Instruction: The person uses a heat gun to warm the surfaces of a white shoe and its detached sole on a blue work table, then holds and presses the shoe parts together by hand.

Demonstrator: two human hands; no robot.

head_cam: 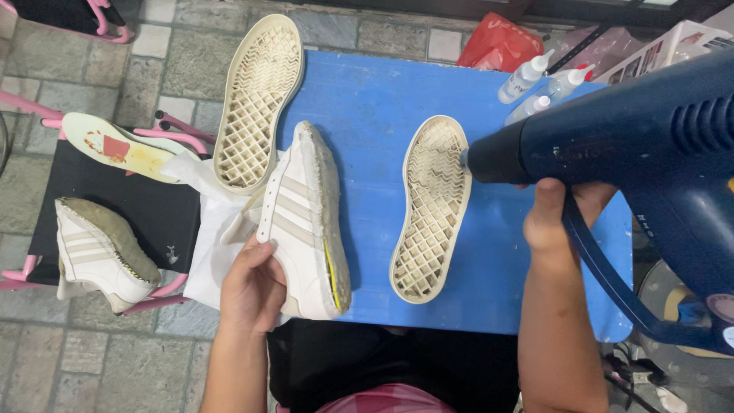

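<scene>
Now the right hand (554, 218) is wrapped tight round the grip of a dark blue heat gun (612, 145), nozzle aimed leftward and sitting just at the upper edge of a detached sole (430, 208). That sole lies tread-grid up on the blue table (367, 107), just left of the right hand, long axis running away from the person, the narrower rounded end far, the broader end near, tilted a touch to the right. It looks like the warming step, glue side being heated.

Meanwhile the left hand (252, 287) is curled round the near side of a white shoe upper (306, 222), fingers closed on its edge, holding it on its side with the bare underside turned toward the sole. A second sole (256, 99) lies beyond the left hand, another upper (99, 256) and an insole (122, 145) well out to its left on a black stool (153, 214).

The next move likely calls for a steady sweep of the nozzle along the sole's length, not lingering, then lining the upper over it.
</scene>
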